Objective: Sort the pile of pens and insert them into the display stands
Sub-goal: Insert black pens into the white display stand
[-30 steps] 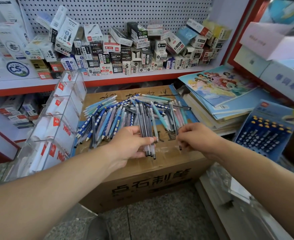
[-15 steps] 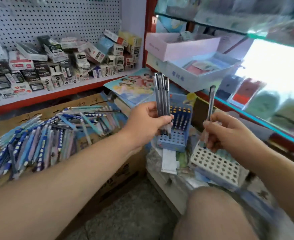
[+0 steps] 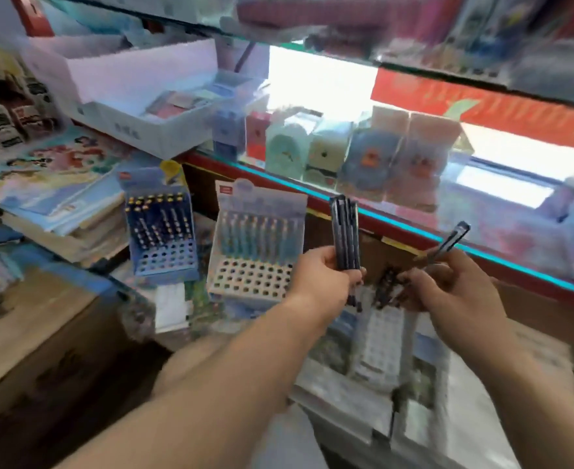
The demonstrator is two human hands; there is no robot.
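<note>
Pens (image 3: 345,231) betw. L fingers (image 3: 360,275) (upright)

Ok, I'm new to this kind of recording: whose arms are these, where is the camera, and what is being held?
No machine here: these are a person's two bare arms, filmed by one wide-angle camera worn on the head, looking forward and down. The left hand grips a bundle of dark pens upright. The right hand pinches a single dark pen, tilted. Behind them stand a white display stand and a blue display stand, each with a grid of holes and pens in the back rows. A third pale stand lies under the hands, too blurred to describe further.
</note>
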